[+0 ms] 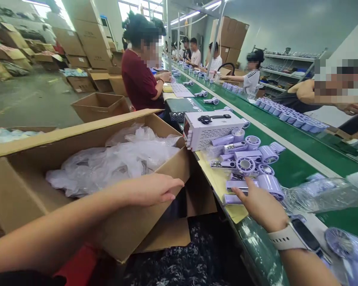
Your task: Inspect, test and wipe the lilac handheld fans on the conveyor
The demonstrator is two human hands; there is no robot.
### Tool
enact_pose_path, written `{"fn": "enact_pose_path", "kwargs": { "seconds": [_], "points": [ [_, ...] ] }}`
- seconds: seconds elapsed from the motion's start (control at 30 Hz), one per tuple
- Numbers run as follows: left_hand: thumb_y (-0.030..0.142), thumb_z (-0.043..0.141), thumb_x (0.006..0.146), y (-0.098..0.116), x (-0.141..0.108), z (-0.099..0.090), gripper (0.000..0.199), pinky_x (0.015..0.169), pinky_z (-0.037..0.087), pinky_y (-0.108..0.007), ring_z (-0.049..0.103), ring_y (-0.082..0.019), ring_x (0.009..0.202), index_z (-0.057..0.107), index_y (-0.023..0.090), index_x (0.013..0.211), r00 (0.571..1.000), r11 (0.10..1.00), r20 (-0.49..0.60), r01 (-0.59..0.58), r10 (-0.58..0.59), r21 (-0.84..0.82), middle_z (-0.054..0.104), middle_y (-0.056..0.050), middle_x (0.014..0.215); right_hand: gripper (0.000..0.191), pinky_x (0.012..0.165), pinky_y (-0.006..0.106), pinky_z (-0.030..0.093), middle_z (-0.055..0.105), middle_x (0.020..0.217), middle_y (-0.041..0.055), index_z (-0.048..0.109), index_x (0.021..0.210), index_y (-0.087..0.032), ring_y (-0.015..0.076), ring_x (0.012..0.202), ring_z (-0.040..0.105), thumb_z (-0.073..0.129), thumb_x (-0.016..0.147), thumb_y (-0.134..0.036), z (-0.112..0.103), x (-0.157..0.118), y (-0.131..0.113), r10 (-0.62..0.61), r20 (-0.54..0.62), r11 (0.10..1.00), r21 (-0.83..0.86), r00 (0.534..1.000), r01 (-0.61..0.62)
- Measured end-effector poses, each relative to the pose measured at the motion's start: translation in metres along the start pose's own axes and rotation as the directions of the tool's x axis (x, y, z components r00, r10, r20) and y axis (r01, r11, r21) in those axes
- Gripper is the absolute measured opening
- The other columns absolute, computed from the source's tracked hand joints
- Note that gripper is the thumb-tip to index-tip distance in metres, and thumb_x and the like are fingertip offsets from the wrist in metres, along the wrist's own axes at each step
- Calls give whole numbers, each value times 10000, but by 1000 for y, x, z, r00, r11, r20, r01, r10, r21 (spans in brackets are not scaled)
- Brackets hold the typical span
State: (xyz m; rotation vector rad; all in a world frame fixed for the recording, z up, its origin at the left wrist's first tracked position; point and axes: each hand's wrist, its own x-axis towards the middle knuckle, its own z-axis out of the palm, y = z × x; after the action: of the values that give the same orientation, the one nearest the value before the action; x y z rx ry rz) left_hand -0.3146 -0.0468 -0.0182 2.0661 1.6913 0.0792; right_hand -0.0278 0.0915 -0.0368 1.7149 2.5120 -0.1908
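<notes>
My left hand [158, 190] is in front of the near side of a cardboard box [155, 222], its fingers stretched out to the right and holding nothing. Crumpled clear plastic bags [116, 163] lie inside that box. On the green bench, my right hand [261, 204] reaches over the near end of a pile of purple handheld fans [245, 165]. Its thumb and forefinger are spread apart at the fan handles, and the other fingers are mostly out of sight. Yellow paper [210, 174] lies beneath the pile.
A white power supply unit [214, 129] stands behind the fans. A clear plastic bottle [322, 194] lies to the right, with more fans [343, 246] near the corner. The green conveyor [286, 139] carries rows of purple parts [289, 113]. A co-worker in a dark red shirt [140, 75] is ahead.
</notes>
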Motion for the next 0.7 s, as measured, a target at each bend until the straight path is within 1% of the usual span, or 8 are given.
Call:
{"fn": "enact_pose_path", "kwargs": {
  "seconds": [0.07,0.13,0.2,0.27,0.4,0.5,0.6,0.7],
  "points": [
    [312,544,948,-12,0,-31,413,773,506,-276,716,-199,899,619,309,1354,991,994,83,105,-104,-17,776,-33,1043,634,792,476,536,762,1014,251,462,1485,-57,391,897,764,344,1049,-502,4,-1,2,25,19,999,32,1000,-26],
    [318,540,965,-33,5,-50,317,845,500,-284,707,-202,943,688,299,1245,939,938,21,341,-343,68,775,-25,1031,649,799,492,534,755,1047,237,447,1489,-85,398,886,761,297,1044,-532,9,-6,5,72,5,995,74,997,-72],
    [251,510,971,-59,17,-55,270,900,500,-369,702,-281,983,747,159,1061,863,851,-65,506,-502,141,764,-115,959,669,768,499,536,756,1033,220,457,1472,-106,403,840,756,260,1031,-570,14,-15,10,112,-45,986,130,993,-105],
    [267,578,960,-81,35,-48,225,942,512,-444,688,-312,1037,733,110,1009,803,782,-128,597,-583,180,744,-144,999,691,728,496,534,760,997,206,487,1445,-125,399,781,750,244,1014,-607,18,-23,19,137,-102,970,215,985,-112],
    [389,635,964,-99,84,-29,359,985,552,-499,644,-252,1138,627,156,1237,774,762,-293,621,-561,185,648,-107,1271,713,686,478,526,764,825,132,497,1442,-171,376,703,743,236,992,-659,20,-38,37,231,-141,919,357,963,-169],
    [386,633,964,-101,122,-26,405,1009,541,-519,613,-278,1202,595,166,1302,746,773,-417,618,-519,145,603,-123,1352,735,652,458,524,744,743,81,486,1451,-215,349,634,717,269,958,-715,20,-52,48,331,-106,834,497,938,-239],
    [393,636,962,-107,149,-26,425,987,555,-510,623,-275,1181,583,169,1319,711,768,-444,636,-546,76,602,-126,1350,706,729,453,546,768,937,112,526,1410,-262,342,804,738,359,930,-752,24,-76,57,337,-196,767,624,921,-148],
    [384,637,963,-117,164,-25,398,946,578,-478,647,-254,1124,596,169,1296,718,777,-398,629,-571,18,627,-116,1303,623,810,430,566,768,1060,117,565,1354,-278,337,972,723,487,918,-715,32,-108,69,315,-299,675,738,901,8]
  ]
}}
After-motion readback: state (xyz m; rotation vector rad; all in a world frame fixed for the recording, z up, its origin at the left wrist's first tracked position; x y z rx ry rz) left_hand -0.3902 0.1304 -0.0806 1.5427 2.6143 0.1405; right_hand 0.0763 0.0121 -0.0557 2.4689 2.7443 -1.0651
